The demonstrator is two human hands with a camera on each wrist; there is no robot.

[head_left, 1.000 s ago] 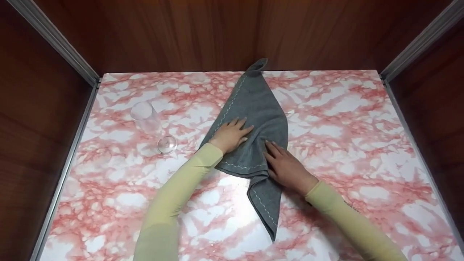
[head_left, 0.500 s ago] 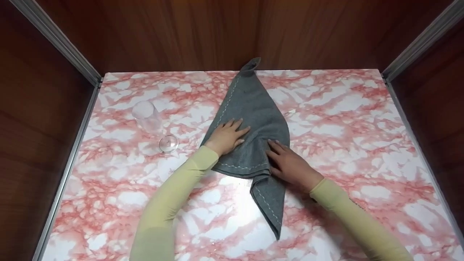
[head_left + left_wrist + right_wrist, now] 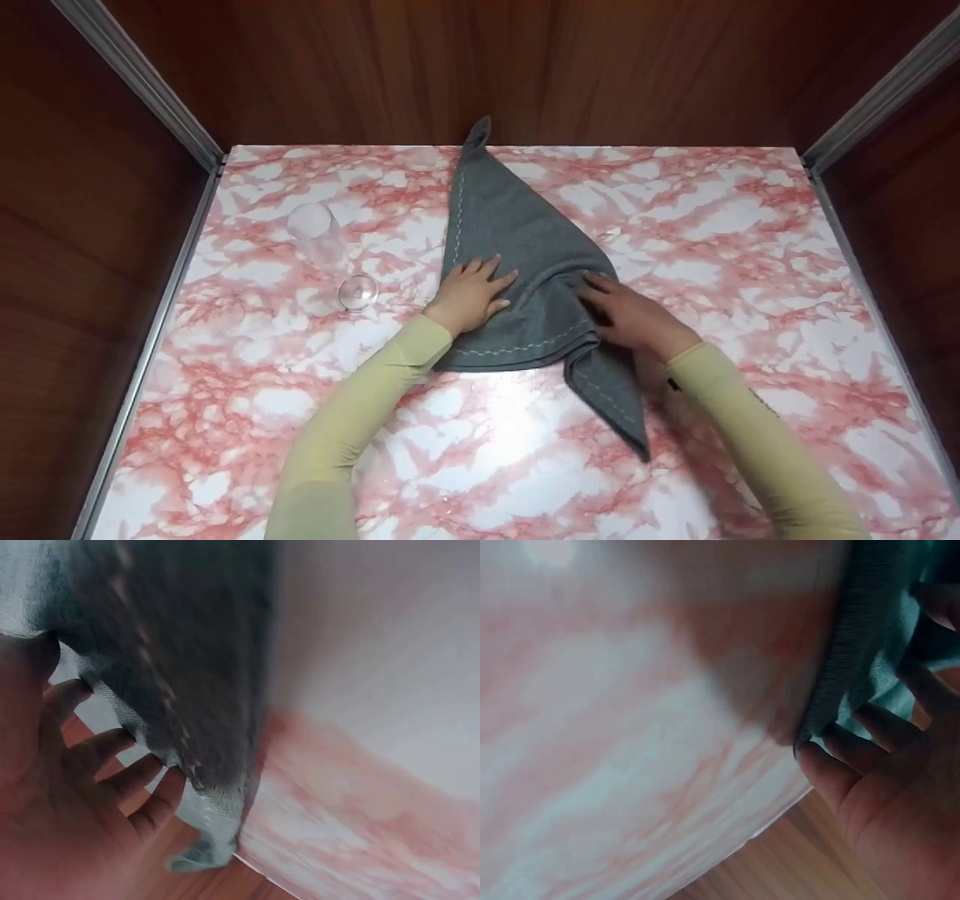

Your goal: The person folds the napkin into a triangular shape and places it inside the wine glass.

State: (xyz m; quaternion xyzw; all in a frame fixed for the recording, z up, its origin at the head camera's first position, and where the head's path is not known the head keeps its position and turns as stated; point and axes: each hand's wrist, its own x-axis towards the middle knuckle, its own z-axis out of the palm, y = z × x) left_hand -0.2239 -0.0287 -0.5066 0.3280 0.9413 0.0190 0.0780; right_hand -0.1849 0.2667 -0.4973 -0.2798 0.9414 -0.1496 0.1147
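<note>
A grey cloth with pale stitching along its edges lies partly folded on the table. Its far tip bends up against the back panel, and a pointed tail hangs off towards the front right. My left hand rests on the cloth's left side, fingers spread. On the right edge, by a crease, my right hand touches the cloth with extended fingers. The left wrist view shows the fingertips of the left hand against the cloth. In the right wrist view the right hand's fingers meet the cloth edge.
To the left stand a clear glass and, nearer me, a small round clear piece. The table has a red and white marbled top. Wooden panels enclose its back and sides.
The cloth has turned on the table: its far tip has swung left and its near tail right. My right hand has moved right and slightly away with it, while the left stays almost in place.
</note>
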